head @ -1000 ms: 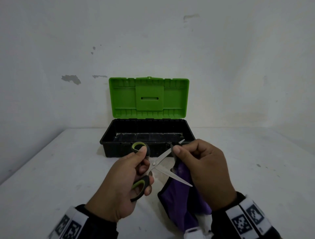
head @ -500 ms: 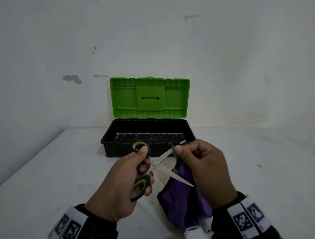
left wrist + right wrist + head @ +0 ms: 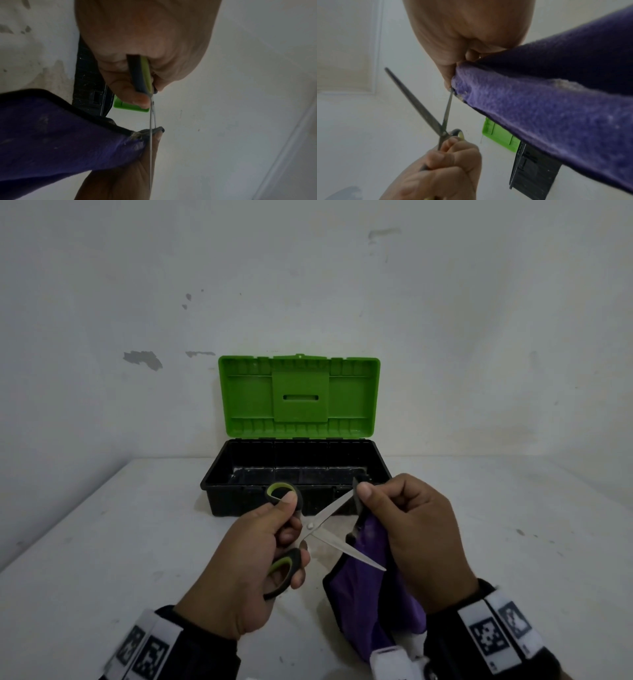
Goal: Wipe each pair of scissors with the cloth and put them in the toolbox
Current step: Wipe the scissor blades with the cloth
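My left hand [image 3: 274, 539] grips the black and green handles of a pair of scissors [image 3: 323, 517], whose steel blades stand spread apart above the table. My right hand [image 3: 404, 529] pinches a purple cloth [image 3: 363, 594] around the tip of the upper blade. The rest of the cloth hangs down to the table. In the right wrist view the cloth [image 3: 547, 105] wraps the blade tip while the other blade of the scissors [image 3: 419, 102] points free. The left wrist view shows the scissors [image 3: 150, 135] edge-on, meeting the cloth [image 3: 60, 135].
A toolbox [image 3: 222, 474] with a black body and a raised green lid [image 3: 298, 397] stands open just behind my hands, against the white wall. The white table [image 3: 102, 542] runs out to both sides.
Almost nothing moved. My right hand's pinch on the cloth has stayed near the tip of the upper blade, and the left hand holds the scissors as before.
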Tool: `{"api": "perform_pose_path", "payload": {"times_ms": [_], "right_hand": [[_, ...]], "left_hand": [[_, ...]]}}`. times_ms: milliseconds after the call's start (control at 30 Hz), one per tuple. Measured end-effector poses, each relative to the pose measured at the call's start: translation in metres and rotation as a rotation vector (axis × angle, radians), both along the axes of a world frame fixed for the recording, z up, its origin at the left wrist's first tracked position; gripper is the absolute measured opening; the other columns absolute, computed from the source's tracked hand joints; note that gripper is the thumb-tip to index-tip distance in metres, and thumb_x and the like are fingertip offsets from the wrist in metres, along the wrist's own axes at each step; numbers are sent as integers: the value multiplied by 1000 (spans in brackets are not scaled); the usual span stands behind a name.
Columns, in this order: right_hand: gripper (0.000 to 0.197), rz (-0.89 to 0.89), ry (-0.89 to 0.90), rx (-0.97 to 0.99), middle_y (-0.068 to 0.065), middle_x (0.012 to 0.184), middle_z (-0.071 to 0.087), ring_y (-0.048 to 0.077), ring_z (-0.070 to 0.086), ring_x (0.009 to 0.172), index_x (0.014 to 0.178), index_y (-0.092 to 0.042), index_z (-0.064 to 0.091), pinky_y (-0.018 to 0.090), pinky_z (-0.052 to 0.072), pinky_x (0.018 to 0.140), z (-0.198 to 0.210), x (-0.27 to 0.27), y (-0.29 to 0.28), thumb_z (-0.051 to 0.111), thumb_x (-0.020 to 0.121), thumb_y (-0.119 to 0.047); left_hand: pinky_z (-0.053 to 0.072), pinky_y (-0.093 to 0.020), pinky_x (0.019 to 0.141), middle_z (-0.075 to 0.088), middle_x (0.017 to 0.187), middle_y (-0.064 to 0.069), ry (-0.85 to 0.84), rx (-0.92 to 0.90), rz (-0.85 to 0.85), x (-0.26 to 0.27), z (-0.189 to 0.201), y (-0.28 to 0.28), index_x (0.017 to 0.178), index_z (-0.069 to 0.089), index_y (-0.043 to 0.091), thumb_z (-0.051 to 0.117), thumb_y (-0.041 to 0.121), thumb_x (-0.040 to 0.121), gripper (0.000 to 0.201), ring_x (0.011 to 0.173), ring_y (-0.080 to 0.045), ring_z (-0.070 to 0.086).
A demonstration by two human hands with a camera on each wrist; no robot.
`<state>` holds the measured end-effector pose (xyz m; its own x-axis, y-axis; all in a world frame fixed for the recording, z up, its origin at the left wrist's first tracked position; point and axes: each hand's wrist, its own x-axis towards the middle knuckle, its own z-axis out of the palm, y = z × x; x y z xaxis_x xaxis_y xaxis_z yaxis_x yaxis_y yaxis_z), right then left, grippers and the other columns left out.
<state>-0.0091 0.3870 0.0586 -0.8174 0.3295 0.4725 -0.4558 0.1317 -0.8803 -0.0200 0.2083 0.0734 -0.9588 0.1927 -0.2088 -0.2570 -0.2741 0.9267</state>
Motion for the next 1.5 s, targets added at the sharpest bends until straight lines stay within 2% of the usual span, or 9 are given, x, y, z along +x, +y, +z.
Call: {"api": "perform_pose_path", "payload": {"times_ms": [67, 267, 533, 800, 967, 1033, 1167, 1367, 1500], "right_hand": [[23, 49, -14, 50, 13, 69, 73, 37, 67, 65, 68, -10, 70, 42, 56, 65, 1, 4, -4, 78, 75, -30], [23, -40, -17, -28, 11, 66, 72, 20, 63, 60, 63, -17, 69, 35, 52, 63, 3, -3, 8, 78, 72, -36], [23, 6, -32, -12, 10, 67, 73, 21, 64, 60, 65, -13, 69, 33, 54, 61, 3, 1, 3, 78, 73, -33], [25, -34, -149, -188, 8, 57, 64, 16, 57, 52, 71, -4, 63, 28, 50, 55, 2, -13, 41, 68, 90, -20], [28, -5, -211, 3, 14, 68, 72, 15, 63, 55, 82, 2, 63, 21, 51, 54, 3, -3, 48, 59, 97, -21], [27, -28, -226, 108, 12, 68, 72, 17, 62, 57, 81, -3, 64, 26, 50, 56, 3, 0, 47, 58, 98, -24], [31, -68, -357, 225, 11, 65, 66, 18, 56, 57, 78, -8, 64, 35, 45, 58, 4, -1, 50, 61, 96, -32], [48, 239, -570, -89, 34, 84, 60, 33, 58, 75, 92, 12, 60, 44, 49, 73, 8, -5, 21, 66, 92, -36], [55, 322, -643, -233, 26, 91, 71, 35, 68, 83, 101, 11, 67, 48, 53, 88, 11, -10, -5, 66, 91, -43]], "left_hand": [[34, -26, 36, 38, 55, -1, 1, -1, 1, 0, -1, 0, 77, 55, 9, 58, 36, 94, 32, 44, -18, 48], [34, -25, 35, 37, 55, -2, -9, 31, 9, 0, -1, 1, 76, 54, 9, 59, 35, 94, 32, 45, -19, 47], [35, -26, 36, 39, 55, -1, 6, 13, 17, 2, 0, 3, 74, 55, 10, 59, 36, 94, 33, 46, -19, 49], [40, -28, 41, 41, 58, -3, 73, -34, 64, 2, 1, 1, 79, 56, 10, 55, 34, 96, 30, 47, -21, 51], [48, -32, 49, 45, 65, -5, 111, -121, 99, -13, -6, -2, 83, 53, 8, 51, 33, 99, 31, 55, -27, 58], [51, -34, 54, 49, 70, -8, 141, -177, 99, -18, -9, -4, 84, 52, 6, 50, 28, 100, 27, 57, -26, 60], [51, -23, 54, 63, 78, -9, 303, -400, 122, -23, -14, -10, 97, 58, 13, 48, 21, 100, 14, 58, -14, 61], [47, -22, 59, 59, 74, -1, 751, -806, 130, -33, -26, -9, 88, 54, 23, 49, 24, 99, 12, 65, -10, 56], [39, -16, 60, 46, 79, 10, 1040, -1001, 130, -34, -33, -4, 79, 48, 23, 58, 21, 95, 19, 70, -6, 49]]}}
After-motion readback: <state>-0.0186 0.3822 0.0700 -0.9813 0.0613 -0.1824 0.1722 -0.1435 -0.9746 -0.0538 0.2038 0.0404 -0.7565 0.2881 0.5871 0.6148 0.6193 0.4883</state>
